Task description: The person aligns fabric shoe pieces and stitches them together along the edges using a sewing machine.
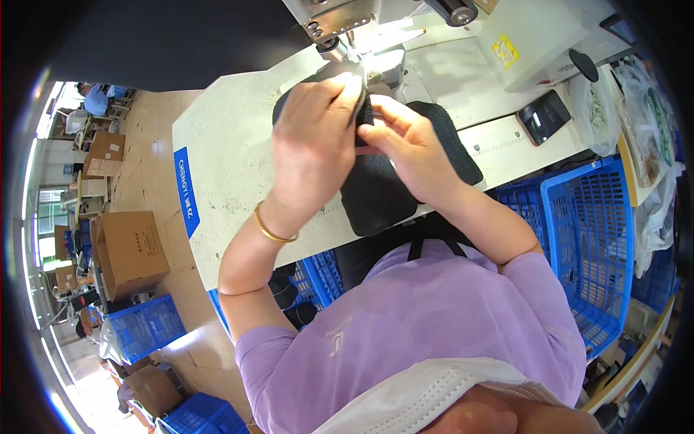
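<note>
Just in front of the sewing machine [336, 20], below its needle area, I grip a black fabric piece [366, 112] with both hands. My left hand [312, 141] is closed on its left side, back of the hand up. Thumb and fingers of my right hand [416, 148] pinch its right side. A dark flap [376, 197] lies below my hands and reaches past the table's front edge; whether it belongs to the same piece I cannot tell. Right of my right hand rests another black padded panel [450, 141]. My left fingertips are partly hidden.
The pale worktable [224, 145] carries a phone [543, 117] and a plastic bag [596, 112] at the right. A blue plastic crate [589, 253] stands below on the right. Cardboard boxes [134, 253] and blue crates [148, 329] are on the floor at the left.
</note>
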Motion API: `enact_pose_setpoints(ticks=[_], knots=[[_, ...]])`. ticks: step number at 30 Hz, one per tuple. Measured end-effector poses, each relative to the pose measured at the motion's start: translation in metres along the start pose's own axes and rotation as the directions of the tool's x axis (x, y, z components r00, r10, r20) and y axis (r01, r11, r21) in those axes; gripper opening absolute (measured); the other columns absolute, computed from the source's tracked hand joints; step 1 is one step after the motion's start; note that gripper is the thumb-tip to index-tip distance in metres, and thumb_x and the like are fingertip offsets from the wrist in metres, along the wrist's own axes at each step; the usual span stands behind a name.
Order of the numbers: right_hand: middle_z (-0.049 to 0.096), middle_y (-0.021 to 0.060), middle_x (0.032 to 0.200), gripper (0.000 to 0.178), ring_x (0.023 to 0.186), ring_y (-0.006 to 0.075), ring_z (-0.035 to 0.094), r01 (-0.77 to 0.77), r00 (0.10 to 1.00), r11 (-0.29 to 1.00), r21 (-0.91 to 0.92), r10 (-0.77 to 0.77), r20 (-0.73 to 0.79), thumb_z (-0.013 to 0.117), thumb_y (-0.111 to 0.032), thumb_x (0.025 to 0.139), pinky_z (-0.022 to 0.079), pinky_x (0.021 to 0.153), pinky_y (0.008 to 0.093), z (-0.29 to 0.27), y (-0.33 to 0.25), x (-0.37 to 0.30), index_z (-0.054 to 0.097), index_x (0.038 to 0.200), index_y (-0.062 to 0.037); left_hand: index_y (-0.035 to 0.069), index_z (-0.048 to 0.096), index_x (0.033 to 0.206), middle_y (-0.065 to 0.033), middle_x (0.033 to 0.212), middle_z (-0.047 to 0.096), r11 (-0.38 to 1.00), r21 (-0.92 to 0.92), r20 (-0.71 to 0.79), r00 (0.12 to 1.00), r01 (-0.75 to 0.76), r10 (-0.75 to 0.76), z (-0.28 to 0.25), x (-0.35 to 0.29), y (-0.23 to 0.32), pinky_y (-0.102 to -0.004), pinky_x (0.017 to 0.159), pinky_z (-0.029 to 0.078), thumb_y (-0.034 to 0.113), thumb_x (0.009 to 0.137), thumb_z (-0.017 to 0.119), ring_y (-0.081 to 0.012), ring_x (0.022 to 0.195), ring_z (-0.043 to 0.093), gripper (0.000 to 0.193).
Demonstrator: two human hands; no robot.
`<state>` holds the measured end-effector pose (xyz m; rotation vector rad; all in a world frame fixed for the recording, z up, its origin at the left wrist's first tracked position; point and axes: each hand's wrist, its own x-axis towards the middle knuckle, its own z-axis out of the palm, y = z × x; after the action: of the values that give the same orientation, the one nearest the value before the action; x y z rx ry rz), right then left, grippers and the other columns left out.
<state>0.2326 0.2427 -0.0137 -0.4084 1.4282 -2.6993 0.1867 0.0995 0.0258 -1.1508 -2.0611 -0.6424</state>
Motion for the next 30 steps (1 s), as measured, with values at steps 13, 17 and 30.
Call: enact_pose_setpoints(ticks=[13,17,30], knots=[[0.07,0.0089,0.088,0.024,0.08,0.0131,0.068,-0.103,0.994,0.931,-0.349,0.085,-0.067,0.051,-0.013,0.099,0.057,0.074,0.0257,-0.022,-0.019,-0.019,0.065,0.103,0.0061,-0.003,0.072,0.093,-0.0099,0.091,0.065,0.986,0.131,-0.175,0.977,-0.102,0.125,0.018,-0.037,0.014,-0.032,0.068,0.054,-0.005,0.061,0.069,-0.0238,0.08,0.064,0.032],[0.071,0.0087,0.08,0.025,0.074,0.0132,0.069,-0.086,0.995,0.895,-0.437,0.058,-0.077,0.053,-0.016,0.1,0.057,0.07,0.0254,-0.018,-0.021,-0.022,0.067,0.096,0.0047,-0.003,0.073,0.091,-0.0103,0.089,0.066,0.977,0.115,-0.208,0.958,-0.177,0.198,0.02,-0.043,0.014,-0.0299,0.065,0.055,-0.005,0.059,0.07,-0.0231,0.079,0.065,0.032],[0.069,0.007,0.066,0.021,0.06,0.0091,0.066,0.003,0.984,0.82,-0.572,-0.103,-0.143,0.057,-0.013,0.09,0.051,0.056,0.0217,-0.012,-0.017,-0.018,0.067,0.083,0.0032,-0.004,0.071,0.096,-0.0127,0.098,0.066,0.969,0.201,-0.2,0.962,-0.145,0.185,0.02,-0.046,0.016,-0.0343,0.073,0.056,-0.006,0.065,0.069,-0.026,0.086,0.065,0.031]])
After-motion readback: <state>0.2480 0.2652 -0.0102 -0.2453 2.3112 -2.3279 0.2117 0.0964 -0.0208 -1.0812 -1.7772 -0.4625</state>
